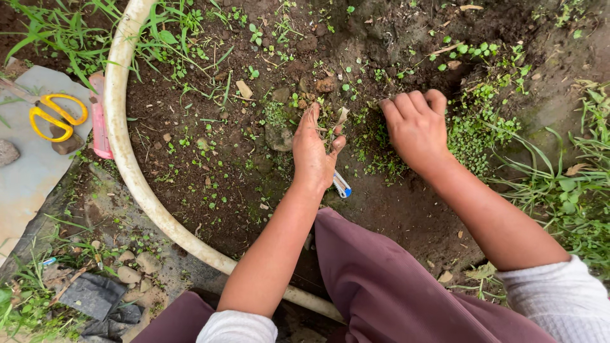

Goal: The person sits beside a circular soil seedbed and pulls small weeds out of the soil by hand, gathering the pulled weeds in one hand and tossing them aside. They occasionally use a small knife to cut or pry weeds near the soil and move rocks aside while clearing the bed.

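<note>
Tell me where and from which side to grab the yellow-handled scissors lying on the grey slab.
Probably by the yellow handle loops: the yellow-handled scissors lie flat on the grey slab with both loops fully exposed. The blade end runs off toward the upper left and is hard to make out. Come from above, from the hose side; a stone sits right under the lower loop, so avoid approaching from below.

Soft, even daylight falls on my work; shadows are faint, no glare, sharp focus, slight stretching toward the corners.

free: bare soil [210, 159] left-centre | blocked: hose [127, 159] left, stones [279, 136], weeds [473, 136] right
</note>
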`<state>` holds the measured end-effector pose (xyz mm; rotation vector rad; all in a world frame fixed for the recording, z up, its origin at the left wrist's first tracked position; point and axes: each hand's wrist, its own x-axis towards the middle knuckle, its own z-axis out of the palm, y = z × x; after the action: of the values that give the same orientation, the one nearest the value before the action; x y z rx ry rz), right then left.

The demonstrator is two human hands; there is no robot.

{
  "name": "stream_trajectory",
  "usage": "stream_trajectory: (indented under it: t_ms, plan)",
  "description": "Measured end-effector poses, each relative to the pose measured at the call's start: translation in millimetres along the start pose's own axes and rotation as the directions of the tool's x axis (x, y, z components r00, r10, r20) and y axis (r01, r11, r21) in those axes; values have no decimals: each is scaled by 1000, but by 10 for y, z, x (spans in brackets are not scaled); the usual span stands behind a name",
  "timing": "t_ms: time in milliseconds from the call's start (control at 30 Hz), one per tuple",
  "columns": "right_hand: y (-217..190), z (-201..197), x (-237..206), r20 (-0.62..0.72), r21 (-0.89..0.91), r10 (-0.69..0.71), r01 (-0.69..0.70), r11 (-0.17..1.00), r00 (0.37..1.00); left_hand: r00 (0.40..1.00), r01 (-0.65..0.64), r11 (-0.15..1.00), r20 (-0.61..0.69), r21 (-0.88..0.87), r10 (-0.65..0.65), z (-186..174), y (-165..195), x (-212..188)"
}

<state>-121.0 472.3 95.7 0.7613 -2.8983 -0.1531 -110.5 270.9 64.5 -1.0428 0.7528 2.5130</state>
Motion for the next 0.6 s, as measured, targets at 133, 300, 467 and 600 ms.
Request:
stream_trajectory:
  t_ms: [133, 300, 467, 600]
  plan:
    - [-7, -34, 50, -21, 202, 101, -95, 975, 995, 995, 52, 996, -92, 66, -45, 20, -49, -32]
    - [-314, -434, -113, -151, 497, 167, -71, 865, 974, 997, 27, 1000, 69, -7, -26, 102, -271, -93]
    - [-407, -678, -300, -206, 429, 168, -66, 901, 964, 977, 211, 967, 12, 140, -215, 325, -601, -114]
    - [-40, -743, -639, -258, 337, 377, -283, 898, 890, 962, 266, 929, -11, 257, -273, 456, -786, -77]
